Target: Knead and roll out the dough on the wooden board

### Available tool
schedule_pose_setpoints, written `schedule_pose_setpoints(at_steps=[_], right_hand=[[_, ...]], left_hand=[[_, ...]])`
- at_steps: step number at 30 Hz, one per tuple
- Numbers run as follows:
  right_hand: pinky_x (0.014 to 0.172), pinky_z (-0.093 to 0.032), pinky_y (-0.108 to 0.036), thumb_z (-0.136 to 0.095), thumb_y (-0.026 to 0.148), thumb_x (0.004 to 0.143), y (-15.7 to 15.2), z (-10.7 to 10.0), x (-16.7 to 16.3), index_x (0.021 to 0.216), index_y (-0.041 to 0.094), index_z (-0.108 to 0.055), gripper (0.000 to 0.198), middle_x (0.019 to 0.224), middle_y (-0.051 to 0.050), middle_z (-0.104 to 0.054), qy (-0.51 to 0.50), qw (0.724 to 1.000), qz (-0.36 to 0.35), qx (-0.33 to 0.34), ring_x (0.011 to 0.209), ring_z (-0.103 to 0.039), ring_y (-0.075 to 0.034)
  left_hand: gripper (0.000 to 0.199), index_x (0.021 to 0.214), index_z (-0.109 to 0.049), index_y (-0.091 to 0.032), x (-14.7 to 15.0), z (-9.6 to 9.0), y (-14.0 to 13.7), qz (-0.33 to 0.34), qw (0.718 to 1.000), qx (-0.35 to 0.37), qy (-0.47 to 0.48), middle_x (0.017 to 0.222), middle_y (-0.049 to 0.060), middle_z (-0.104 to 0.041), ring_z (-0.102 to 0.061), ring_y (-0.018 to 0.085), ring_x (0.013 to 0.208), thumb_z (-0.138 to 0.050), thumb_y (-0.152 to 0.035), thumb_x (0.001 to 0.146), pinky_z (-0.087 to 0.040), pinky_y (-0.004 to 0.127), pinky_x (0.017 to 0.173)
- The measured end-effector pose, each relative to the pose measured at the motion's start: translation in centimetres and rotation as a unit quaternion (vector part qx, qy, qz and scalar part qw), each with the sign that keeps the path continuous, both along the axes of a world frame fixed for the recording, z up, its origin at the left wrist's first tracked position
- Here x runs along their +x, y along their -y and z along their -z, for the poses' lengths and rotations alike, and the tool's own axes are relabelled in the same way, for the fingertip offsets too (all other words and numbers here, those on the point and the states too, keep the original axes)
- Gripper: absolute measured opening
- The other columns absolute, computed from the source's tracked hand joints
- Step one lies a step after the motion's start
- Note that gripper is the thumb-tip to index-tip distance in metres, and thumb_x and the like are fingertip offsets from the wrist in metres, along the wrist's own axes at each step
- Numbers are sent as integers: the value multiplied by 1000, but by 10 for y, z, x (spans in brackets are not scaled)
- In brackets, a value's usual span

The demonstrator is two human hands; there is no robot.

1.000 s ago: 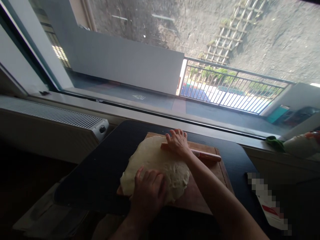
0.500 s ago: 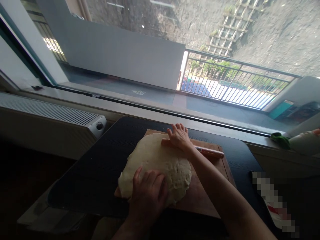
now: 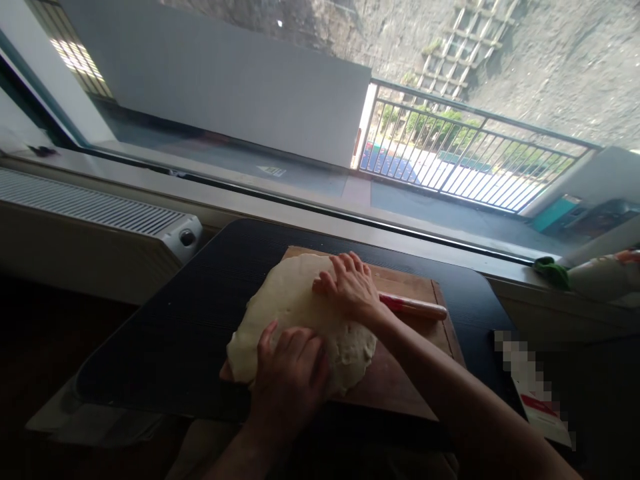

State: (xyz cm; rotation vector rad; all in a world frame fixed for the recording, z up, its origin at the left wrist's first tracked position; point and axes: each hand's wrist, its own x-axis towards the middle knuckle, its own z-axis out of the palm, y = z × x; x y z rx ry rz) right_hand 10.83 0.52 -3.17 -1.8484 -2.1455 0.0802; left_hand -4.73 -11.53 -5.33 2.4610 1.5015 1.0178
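Note:
A large flattened sheet of pale dough (image 3: pixel 290 293) lies over the left part of a wooden board (image 3: pixel 405 393), its near right area lumpy and creased. My right hand (image 3: pixel 350 287) rests palm down on a rolling pin (image 3: pixel 415 307) that lies across the far part of the dough. Its fingers stretch forward over the pin, not wrapped round it. The pin's right end sticks out past my wrist. On the dough's near side is my left hand (image 3: pixel 290 363), fingers extended and slightly bent. Shadow hides the underside of the left palm.
The board sits on a black table (image 3: pixel 190 320) with rounded corners. Behind it runs a window sill (image 3: pixel 240 200), with a white radiator (image 3: pixel 100 207) at left. A green cloth (image 3: pixel 551 272) and a pale container (image 3: pixel 600 277) stand at right.
My right hand and the rolling pin have come slightly nearer to me over the dough. My left hand stays on the dough's near side. The whole view has shifted a little.

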Motion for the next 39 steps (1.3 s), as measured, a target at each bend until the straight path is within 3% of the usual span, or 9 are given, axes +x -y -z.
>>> schedule_pose_setpoints(at_steps=[3, 6, 10, 15, 19, 22, 28, 32, 39], right_hand=[[110, -15, -45, -25, 53, 94, 9, 5, -4, 138, 25, -37, 54, 144, -7, -35, 12, 999, 5, 44, 138, -16, -26], [107, -20, -47, -27, 50, 94, -24, -3, 3, 139, 21, -36, 54, 145, -11, -34, -33, 997, 69, 17, 135, -24, -28], [98, -35, -40, -25, 41, 96, -42, -21, 33, 132, 20, -46, 46, 135, -11, -45, -105, 990, 90, -31, 121, -44, -25], [83, -40, -27, -40, 39, 92, 35, -24, 87, 112, 23, -60, 32, 112, -6, -60, -85, 994, -49, -49, 98, -55, -18], [75, -38, -26, -50, 32, 87, 83, -17, 124, 101, 20, -62, 22, 96, -5, -61, -17, 996, -82, -40, 85, -54, -16], [71, -36, -25, -51, 28, 84, 97, -14, 149, 91, 20, -63, 16, 91, -5, -59, 5, 999, -29, -27, 83, -52, -16], [74, -39, -30, -49, 35, 83, 105, -3, 184, 102, 17, -59, 28, 103, -11, -57, 19, 986, 152, -66, 91, -54, -23], [80, -40, -34, -46, 38, 85, 103, 2, 180, 110, 15, -54, 35, 113, -13, -54, 13, 980, 176, -87, 99, -52, -26], [81, -42, -36, -42, 39, 87, 105, 6, 175, 109, 17, -52, 33, 111, -12, -54, 11, 983, 176, -56, 101, -50, -27]], left_hand=[[15, 92, -64, -22, 0, -4, 4, -3, 1000, -12, -9, 94, 3, -67, -60, 22, 97, -52, -22, 83, -20, 53, 108], [16, 93, -64, -22, -1, -12, -5, -24, 999, -33, -22, 97, 2, -68, -60, 22, 95, -52, -24, 83, -22, 52, 106], [22, 90, -64, -21, -1, -27, -61, -91, 995, -45, -23, 97, 4, -69, -62, 21, 93, -43, -29, 87, -37, 40, 96], [37, 114, -60, -20, 13, -42, -160, -90, 971, -167, -145, 119, 8, -63, -58, 23, 109, -40, -27, 84, -44, 33, 89], [38, 106, -67, -22, 29, -50, -203, -29, 954, -220, -200, 112, 4, -68, -62, 21, 101, -54, -25, 70, -47, 26, 83], [39, 105, -67, -19, 41, -53, -209, -7, 950, -222, -221, 110, 6, -68, -63, 21, 98, -51, -26, 70, -47, 25, 81], [47, 112, -62, -20, 65, -56, -201, 86, 934, -200, -284, 117, 5, -63, -58, 20, 104, -51, -24, 66, -45, 23, 88], [55, 114, -59, -18, 78, -59, -202, 116, 893, -188, -392, 115, 9, -60, -57, 24, 104, -56, -23, 59, -46, 28, 87], [50, 112, -59, -23, 84, -63, -190, 115, 882, -165, -427, 122, 9, -53, -50, 26, 114, -57, -26, 62, -44, 32, 90]])
